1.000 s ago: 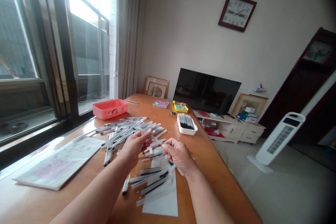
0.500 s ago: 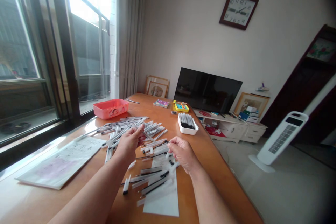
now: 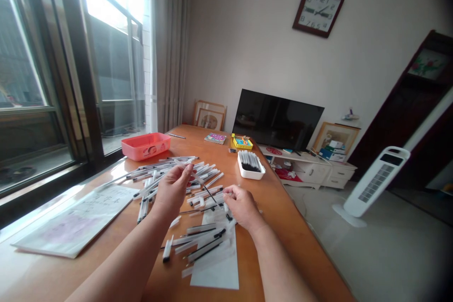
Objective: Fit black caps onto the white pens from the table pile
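My left hand point(image 3: 172, 190) is raised a little over the wooden table point(image 3: 283, 226) and pinches a thin pen point(image 3: 201, 184) that slants down to the right. My right hand point(image 3: 240, 206) rests lower, fingers curled over pen parts lying on a white sheet point(image 3: 217, 269). What it grips is too small to name. A wide heap of clear pen barrels point(image 3: 166, 172) spreads behind my left hand. More pens with black tips point(image 3: 205, 245) lie on the sheet below my hands.
A pink tray point(image 3: 146, 146) sits at the table's far left, a white tray of black-tipped pens point(image 3: 250, 165) at the far right edge. A printed paper point(image 3: 74, 219) lies left. Beyond are a yellow box point(image 3: 242, 142), a TV point(image 3: 278, 120) and a white fan point(image 3: 375, 181).
My left hand has tilted the pen so its dark end points down toward my right hand. My right hand has dropped closer to the sheet. The view shifted slightly.
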`<state>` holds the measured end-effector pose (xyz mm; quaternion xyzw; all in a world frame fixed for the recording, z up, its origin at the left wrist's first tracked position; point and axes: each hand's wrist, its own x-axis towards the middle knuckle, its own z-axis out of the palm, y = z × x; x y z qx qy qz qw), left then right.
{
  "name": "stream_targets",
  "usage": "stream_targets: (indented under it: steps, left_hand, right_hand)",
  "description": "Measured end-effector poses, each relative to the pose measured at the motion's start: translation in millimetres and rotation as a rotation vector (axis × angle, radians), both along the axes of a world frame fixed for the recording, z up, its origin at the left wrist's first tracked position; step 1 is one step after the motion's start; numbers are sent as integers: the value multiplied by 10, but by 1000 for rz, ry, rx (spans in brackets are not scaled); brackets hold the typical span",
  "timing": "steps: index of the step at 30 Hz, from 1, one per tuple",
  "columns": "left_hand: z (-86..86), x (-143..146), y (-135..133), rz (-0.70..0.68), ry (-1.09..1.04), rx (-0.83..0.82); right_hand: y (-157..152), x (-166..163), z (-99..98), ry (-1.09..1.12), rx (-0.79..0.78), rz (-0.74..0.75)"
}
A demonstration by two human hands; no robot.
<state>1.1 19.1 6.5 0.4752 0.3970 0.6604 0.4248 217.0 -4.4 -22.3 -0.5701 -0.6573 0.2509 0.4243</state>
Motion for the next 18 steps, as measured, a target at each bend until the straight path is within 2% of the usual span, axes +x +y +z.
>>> stream_targets:
  steps: [5,8,12,15,18]
  left_hand:
    - [80,-65,-46,256,100,185]
    - [72,-109,-30,376,295,242]
    - [-57,-85,38,321,775,286]
    - [-218,-8,86,246,1178,221]
    - [-383,79,125,200,1356,138]
  right_hand:
    - [40,41,-32,-15,50,-41]
    - [44,50,-33,-22,51,-60]
    - [31,38,-40,-68,60,-65]
    - [42,31,-83,-104,74,-68]
    - [74,31,-141,-135,82,-79]
